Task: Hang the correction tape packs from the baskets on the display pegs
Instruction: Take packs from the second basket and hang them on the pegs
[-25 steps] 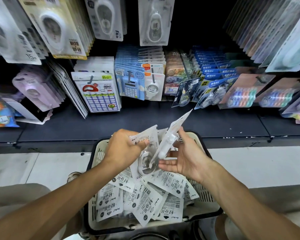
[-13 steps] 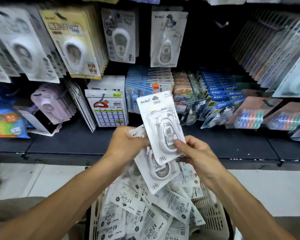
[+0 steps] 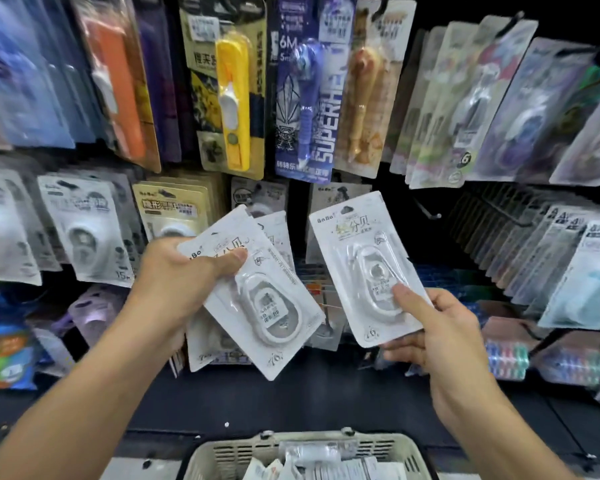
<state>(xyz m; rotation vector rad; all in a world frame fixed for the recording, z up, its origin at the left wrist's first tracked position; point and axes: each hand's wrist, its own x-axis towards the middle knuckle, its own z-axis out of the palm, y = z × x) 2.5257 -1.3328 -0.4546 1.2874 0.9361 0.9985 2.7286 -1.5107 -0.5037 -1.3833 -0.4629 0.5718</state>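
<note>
Two hands: both raised in front of the display, each holding white correction tape packs.
Left hand [image 3: 174, 285]: at 9 o'clock of centre, thumb curled over the top of a small stack of packs [image 3: 253, 292], fingers hidden behind it.
Stack: flat glossy card with a clear oval blister over the white dispenser; long axis tilted, hang-hole end toward 11 o'clock, bottom corner toward 5 o'clock. How many packs lie behind the front one I cannot tell.
Right hand [image 3: 440, 337]: at 4 o'clock of centre, thumb on the blister and fingers behind, pinching the lower edge of a single pack [image 3: 364, 265].
Single pack: same rectangular card with rounded corners, nearly upright, top leaning slightly toward 11 o'clock; apart from the stack, just right of it.
Empty peg [image 3: 426, 210]: thin metal rod at 2 o'clock of the single pack, against the dark back panel.
Basket [image 3: 381, 448]: cream slotted plastic at 6 o'clock, more packs lying loose inside.
Change: half a second ago the two hands were together with the packs overlapping over the basket; now they are parted and higher, and the view has tilted up to the hanging rows.
</note>
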